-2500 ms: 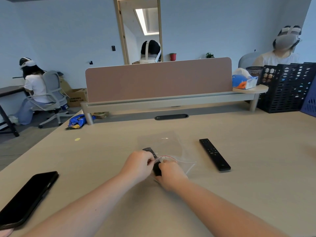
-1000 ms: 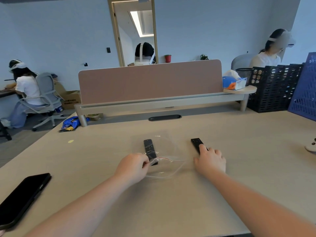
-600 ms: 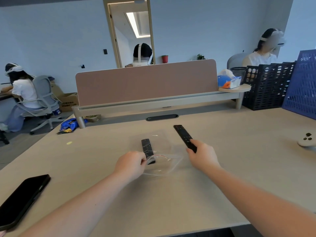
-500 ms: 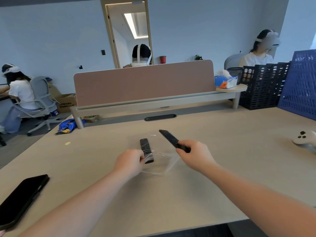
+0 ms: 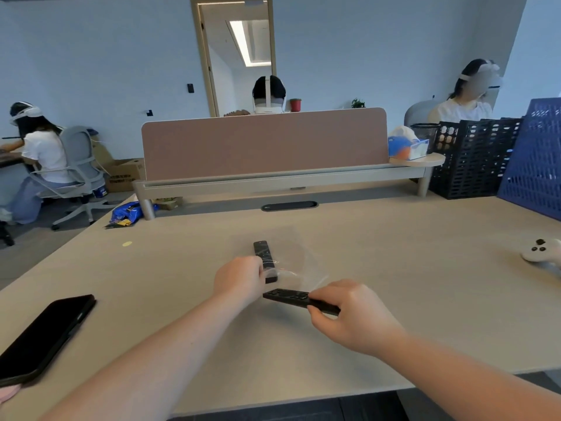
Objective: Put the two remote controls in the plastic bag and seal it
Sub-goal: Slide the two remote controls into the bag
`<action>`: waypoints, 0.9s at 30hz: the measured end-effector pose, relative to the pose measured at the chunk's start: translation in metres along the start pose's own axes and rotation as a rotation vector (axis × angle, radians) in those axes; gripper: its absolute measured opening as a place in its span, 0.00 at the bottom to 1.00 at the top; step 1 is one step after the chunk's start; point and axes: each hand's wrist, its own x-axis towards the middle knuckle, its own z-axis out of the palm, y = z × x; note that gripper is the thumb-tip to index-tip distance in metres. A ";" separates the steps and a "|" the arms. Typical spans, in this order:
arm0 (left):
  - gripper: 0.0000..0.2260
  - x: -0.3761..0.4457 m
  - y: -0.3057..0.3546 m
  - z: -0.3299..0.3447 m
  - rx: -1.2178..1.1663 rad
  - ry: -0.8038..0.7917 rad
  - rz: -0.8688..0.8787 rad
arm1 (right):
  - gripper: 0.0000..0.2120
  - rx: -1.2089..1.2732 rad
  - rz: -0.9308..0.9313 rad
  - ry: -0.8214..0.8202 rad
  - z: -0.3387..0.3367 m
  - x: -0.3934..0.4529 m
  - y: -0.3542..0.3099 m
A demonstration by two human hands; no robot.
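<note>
A clear plastic bag (image 5: 299, 265) lies on the wooden desk (image 5: 394, 284) in front of me. A short black remote (image 5: 265, 259) lies inside it, pointing away from me. My left hand (image 5: 239, 279) pinches the bag's near edge at its mouth. My right hand (image 5: 349, 314) grips a longer black remote (image 5: 288, 297) by one end and holds it crosswise just in front of the bag's mouth, its free end close to my left hand.
A black phone (image 5: 42, 335) lies at the desk's left front. A white game controller (image 5: 540, 250) sits at the right edge, with a blue crate (image 5: 537, 159) and a black crate (image 5: 473, 159) behind it. A divider panel (image 5: 264, 144) closes the far side.
My right hand left the bag, picked the long remote up from the desk on the right and carried it left and toward me, turning it crosswise. My left hand kept hold of the bag.
</note>
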 end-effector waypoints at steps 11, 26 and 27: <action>0.06 -0.003 -0.007 0.007 -0.050 -0.031 0.064 | 0.16 -0.288 0.214 -0.007 0.042 0.036 0.012; 0.07 -0.003 -0.019 0.004 -0.058 0.063 0.165 | 0.14 -0.091 0.285 -0.183 0.064 0.053 0.034; 0.07 -0.003 -0.019 0.005 -0.056 0.062 0.166 | 0.13 -0.129 0.268 -0.185 0.063 0.054 0.035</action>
